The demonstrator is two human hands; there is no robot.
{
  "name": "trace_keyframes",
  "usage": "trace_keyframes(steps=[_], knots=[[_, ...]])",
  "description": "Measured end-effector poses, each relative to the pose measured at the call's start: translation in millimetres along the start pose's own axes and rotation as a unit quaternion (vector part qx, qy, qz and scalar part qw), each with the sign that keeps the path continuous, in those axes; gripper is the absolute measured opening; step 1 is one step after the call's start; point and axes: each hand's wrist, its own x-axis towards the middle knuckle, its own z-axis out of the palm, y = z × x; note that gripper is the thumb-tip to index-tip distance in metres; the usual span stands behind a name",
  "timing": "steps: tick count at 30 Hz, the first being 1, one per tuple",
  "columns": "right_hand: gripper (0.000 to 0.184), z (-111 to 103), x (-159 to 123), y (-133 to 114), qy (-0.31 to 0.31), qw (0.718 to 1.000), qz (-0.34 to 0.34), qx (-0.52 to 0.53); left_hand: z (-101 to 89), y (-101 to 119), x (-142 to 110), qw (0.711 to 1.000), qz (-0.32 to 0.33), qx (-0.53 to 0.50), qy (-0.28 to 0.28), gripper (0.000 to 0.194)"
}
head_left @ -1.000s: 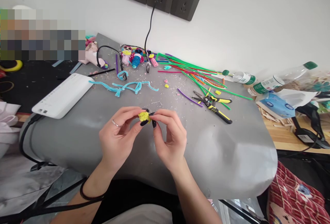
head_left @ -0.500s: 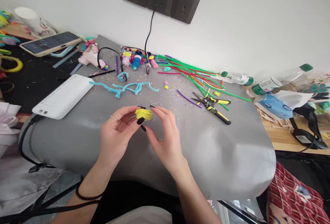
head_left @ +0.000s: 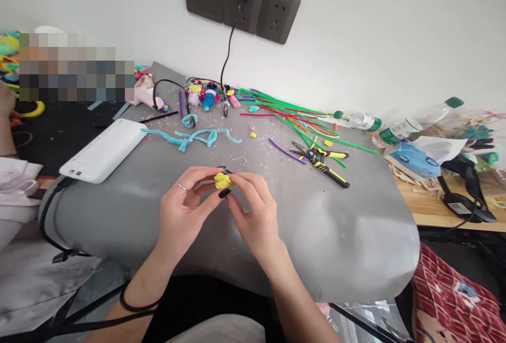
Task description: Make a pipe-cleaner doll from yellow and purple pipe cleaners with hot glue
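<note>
Between my two hands is a small yellow bundle (head_left: 223,180), fuzzy and folded like bent pipe cleaner. My left hand (head_left: 185,203) pinches it from the left, thumb below and fingers above. My right hand (head_left: 256,208) has its fingertips closed against its right side; those tips are partly hidden. Beyond the hands, a twisted strand of light blue pipe cleaner (head_left: 193,138) lies on the grey table mat (head_left: 316,227). Black-and-yellow wire pliers (head_left: 322,163) rest to the right, beside a bent purple pipe cleaner (head_left: 286,152).
Green and red pipe cleaners (head_left: 288,105) lie along the wall near several small dolls (head_left: 208,95). A white power bank (head_left: 105,150) with a cable is at left. Plastic bottles (head_left: 399,129) and a blue tissue pack (head_left: 415,158) stand right. Another person's sleeve (head_left: 18,190) shows far left.
My right fingertips have come in against the yellow bundle, which has turned a little in my grip. The view has shifted slightly, and another person's arm shows at the left edge.
</note>
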Motion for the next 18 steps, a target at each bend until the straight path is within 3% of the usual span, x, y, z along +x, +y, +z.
trace_keyframes(steps=[4,7,9,14,18], knots=[[0.046,-3,-2,1,-0.001,0.999,0.03,0.016,-3.6,3,2,0.999,0.022,0.046,0.009,0.025],[0.072,-7,-2,2,0.034,0.992,0.101,0.061,-6.9,4,5,0.998,0.002,0.041,0.05,0.023],[0.071,-12,-1,3,0.038,0.978,0.158,0.128,-8.1,4,6,0.998,-0.019,0.018,0.059,0.022],[0.041,-19,2,2,-0.046,0.888,0.276,0.365,-6.7,3,4,0.998,-0.043,-0.033,0.021,0.024],[0.041,-17,1,-3,-0.07,0.826,0.307,0.468,-3.4,-1,0,0.998,-0.049,-0.038,0.008,0.021]])
